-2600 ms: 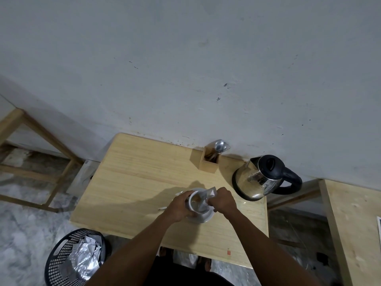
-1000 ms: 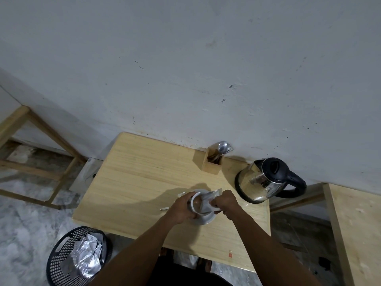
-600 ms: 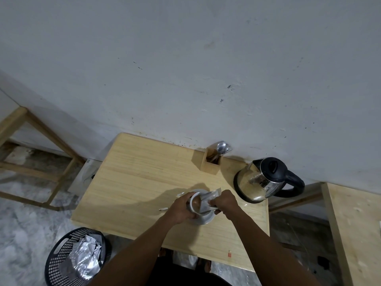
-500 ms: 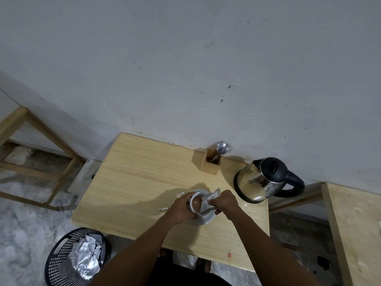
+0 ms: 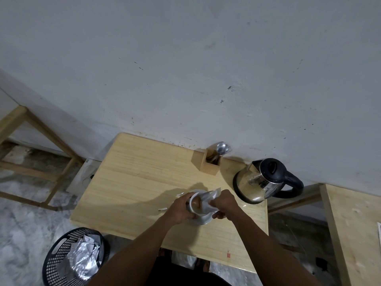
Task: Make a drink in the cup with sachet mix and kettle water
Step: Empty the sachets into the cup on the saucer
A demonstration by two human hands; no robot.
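Note:
A white cup (image 5: 193,205) stands on a white saucer (image 5: 203,220) near the front of the wooden table (image 5: 140,178), with brown powder visible inside. My left hand (image 5: 179,210) wraps around the cup's left side. My right hand (image 5: 223,203) holds a silvery sachet (image 5: 209,196) tilted over the cup's mouth. A steel kettle (image 5: 258,181) with a black lid and handle sits to the right, apart from both hands.
A wooden holder (image 5: 209,163) with spoons stands by the wall. Small torn sachet scraps (image 5: 164,209) lie left of the cup. A black basket (image 5: 74,258) with foil waste sits on the floor at the lower left. A second table (image 5: 354,234) is to the right.
The sachet stays tipped over the cup and both hands keep their hold; only small shifts of the hands and camera show.

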